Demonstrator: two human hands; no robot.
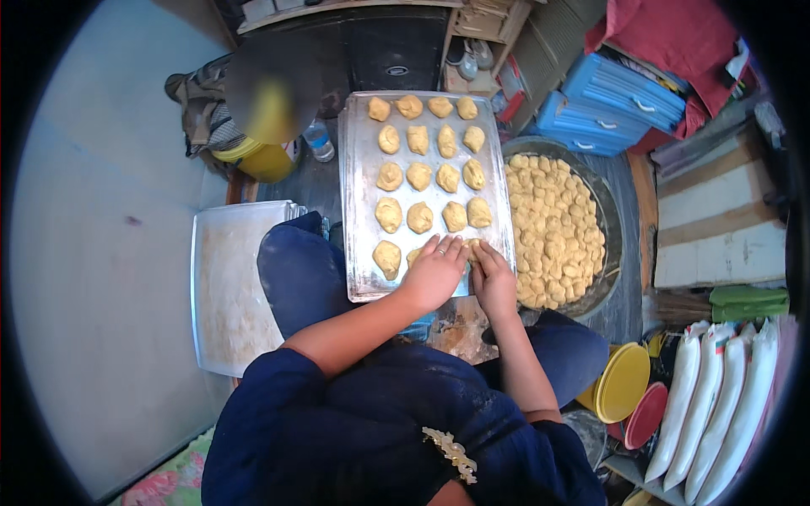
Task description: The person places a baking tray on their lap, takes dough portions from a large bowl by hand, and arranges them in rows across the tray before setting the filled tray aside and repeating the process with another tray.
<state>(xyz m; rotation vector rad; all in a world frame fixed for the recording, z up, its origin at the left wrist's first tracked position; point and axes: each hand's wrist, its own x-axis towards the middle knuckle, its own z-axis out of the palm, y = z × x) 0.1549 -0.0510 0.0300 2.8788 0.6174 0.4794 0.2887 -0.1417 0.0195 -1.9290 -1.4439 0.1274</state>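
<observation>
A metal baking tray lies on the floor before me, with several pale yellow dough pieces set in rows. My left hand rests palm down on the tray's near row, with a ring on one finger. My right hand is beside it. Both hands' fingertips meet on a small dough piece at the tray's near right. A partly hidden piece shows just left of my left hand.
A large round metal bowl full of dough pieces stands right of the tray. A white tray lies to the left. Yellow and red lids, white sacks, blue crates and a water bottle surround the spot.
</observation>
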